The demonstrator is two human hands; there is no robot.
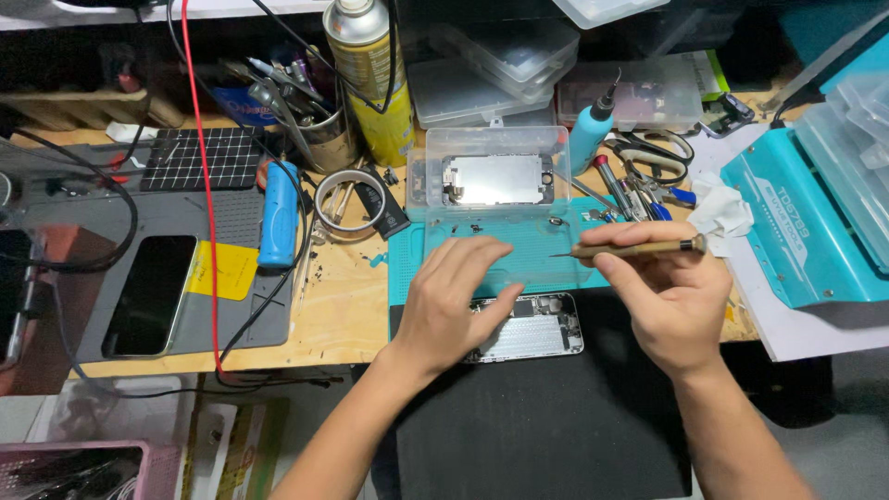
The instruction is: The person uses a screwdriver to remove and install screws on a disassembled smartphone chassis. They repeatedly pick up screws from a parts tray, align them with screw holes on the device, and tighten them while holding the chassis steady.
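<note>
Pinched in the right hand, the grip is clamped on a thin screwdriver held level, tip pointing left. Just below-left, the left hand rests fingers spread, holding nothing, on an opened phone lying on the counter's black mat.

Single head-worn view, steeply downward, close over the workbench.

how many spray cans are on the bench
1: a tall yellow and silver spray can stands at the back, beside the tool cup, behind the tape roll. Others may be hidden behind the clutter.
</note>
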